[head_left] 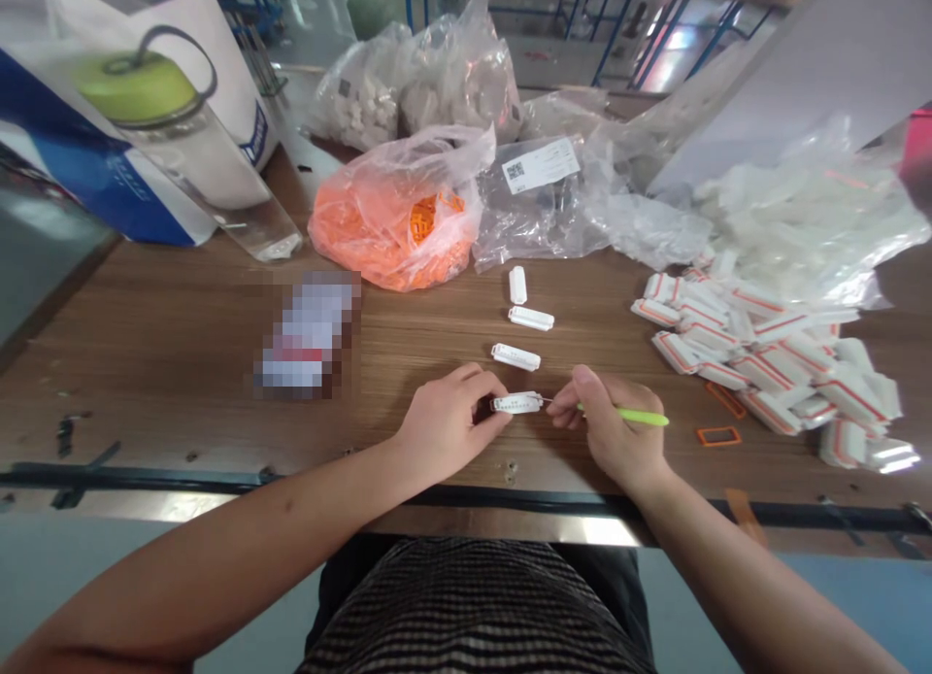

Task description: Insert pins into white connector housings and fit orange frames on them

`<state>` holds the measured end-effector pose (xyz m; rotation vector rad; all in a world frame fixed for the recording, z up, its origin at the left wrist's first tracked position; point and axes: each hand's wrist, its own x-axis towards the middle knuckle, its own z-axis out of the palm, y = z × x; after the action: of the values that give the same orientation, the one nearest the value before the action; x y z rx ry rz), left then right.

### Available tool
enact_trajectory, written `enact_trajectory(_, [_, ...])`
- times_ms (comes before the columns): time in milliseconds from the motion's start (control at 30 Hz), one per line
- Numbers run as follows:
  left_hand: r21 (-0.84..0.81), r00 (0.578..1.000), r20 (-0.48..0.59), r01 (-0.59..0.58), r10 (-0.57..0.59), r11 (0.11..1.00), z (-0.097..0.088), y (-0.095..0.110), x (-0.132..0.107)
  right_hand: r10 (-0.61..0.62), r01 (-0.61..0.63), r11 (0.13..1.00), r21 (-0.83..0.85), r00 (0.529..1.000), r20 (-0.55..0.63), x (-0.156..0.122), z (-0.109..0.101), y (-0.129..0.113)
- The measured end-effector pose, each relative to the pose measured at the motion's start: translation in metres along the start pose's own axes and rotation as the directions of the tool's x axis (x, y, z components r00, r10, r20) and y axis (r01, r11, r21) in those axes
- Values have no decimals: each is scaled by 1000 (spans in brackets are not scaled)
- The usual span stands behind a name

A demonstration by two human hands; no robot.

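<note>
White plastic part shut in left hand's grip; right hand grips green pick.

Up top left, a clear water bottle with a lime-green lid leans against a blue-and-white bag! Across the wooden table, a plastic bag of orange parts sits beside a labelled clear bag. Out right, white housings with orange trim pile up, two orange frames just beside them, and a pixelated object lies left.
</note>
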<state>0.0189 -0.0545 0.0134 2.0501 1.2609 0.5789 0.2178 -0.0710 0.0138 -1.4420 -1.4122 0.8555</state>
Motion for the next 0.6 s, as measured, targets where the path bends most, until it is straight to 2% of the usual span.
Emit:
enact_trajectory(267, [12, 1000, 9, 3, -3, 1000, -1, 1, 0, 87, -88, 996, 31, 996, 20, 2, -1, -1])
enact_trajectory(600, [4, 1000, 9, 6, -6, 1000, -1, 2, 0, 76, -74, 994, 80, 997, -18, 1, -2, -3])
